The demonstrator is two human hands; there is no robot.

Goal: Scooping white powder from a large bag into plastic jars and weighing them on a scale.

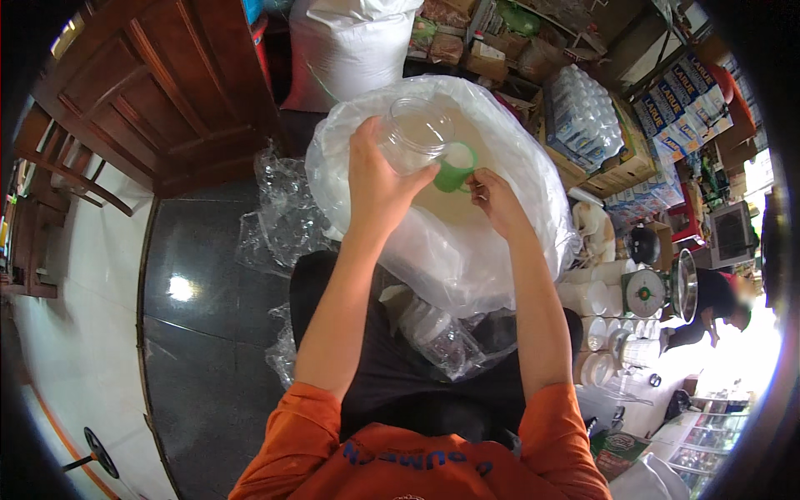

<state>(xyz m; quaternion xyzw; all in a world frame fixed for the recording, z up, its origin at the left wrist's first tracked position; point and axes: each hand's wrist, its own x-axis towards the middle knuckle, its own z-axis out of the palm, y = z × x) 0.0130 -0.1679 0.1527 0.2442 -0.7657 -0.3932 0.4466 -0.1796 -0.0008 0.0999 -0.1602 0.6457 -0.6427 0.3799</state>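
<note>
In front of me stands a large open bag lined with whitish plastic [542,192], holding a pale beige, loose-looking material [458,207] whose kind I cannot make out. Over it, my left hand [375,179] is wrapped round a clear plastic jar [421,125], tilted with its round mouth up and to the right. My right hand [498,198] grips the handle of a small green cup [453,177] with something white inside. The cup sits close against the jar's lower side, near my left fingertips; whether they touch is unclear.
Crumpled clear plastic [283,208] lies left of the bag, and more clear plastic [442,333] is between my legs. Behind stands a full white sack [350,58]. To the right are wrapped bottles [583,117], stacked white tubs [593,304], a dial scale [644,292] and another person [708,308].
</note>
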